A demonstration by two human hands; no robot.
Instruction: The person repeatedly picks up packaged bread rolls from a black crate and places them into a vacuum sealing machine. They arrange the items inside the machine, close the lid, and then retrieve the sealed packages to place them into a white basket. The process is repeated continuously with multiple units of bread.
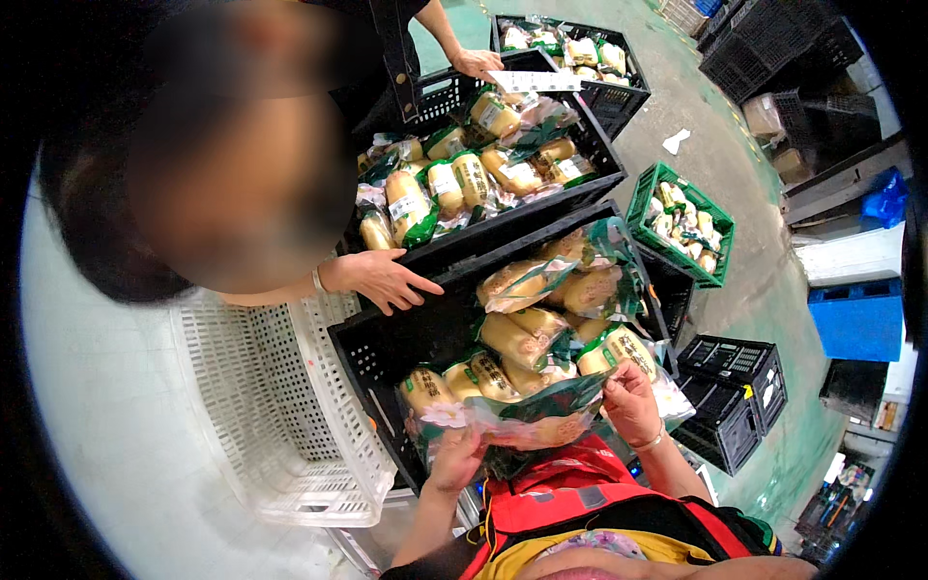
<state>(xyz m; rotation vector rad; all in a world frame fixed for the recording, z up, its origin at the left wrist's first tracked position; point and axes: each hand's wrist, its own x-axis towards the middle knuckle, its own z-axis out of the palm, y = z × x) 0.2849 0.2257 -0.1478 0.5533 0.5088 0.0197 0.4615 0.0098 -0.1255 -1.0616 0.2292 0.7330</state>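
Between my two hands stretches a clear plastic bag of lotus root (554,424), printed with green leaves and a pink lotus flower. My left hand (455,458) grips its left end, and my right hand (633,407) pinches its upper right corner. The bag hangs over the near side of a black plastic crate (428,308). Inside that crate lie several more bagged lotus roots (518,335), mostly in its right and near parts. The underside of the held bag is hidden.
Across from me, a co-worker's hand (380,279) rests over the crate's far edge; their other hand (475,64) is near a label sheet (536,81). Another black crate (507,225) holds labelled bags. A white basket (341,511) stands left, a green crate (638,196) right, stacked black crates (725,406) lower right.
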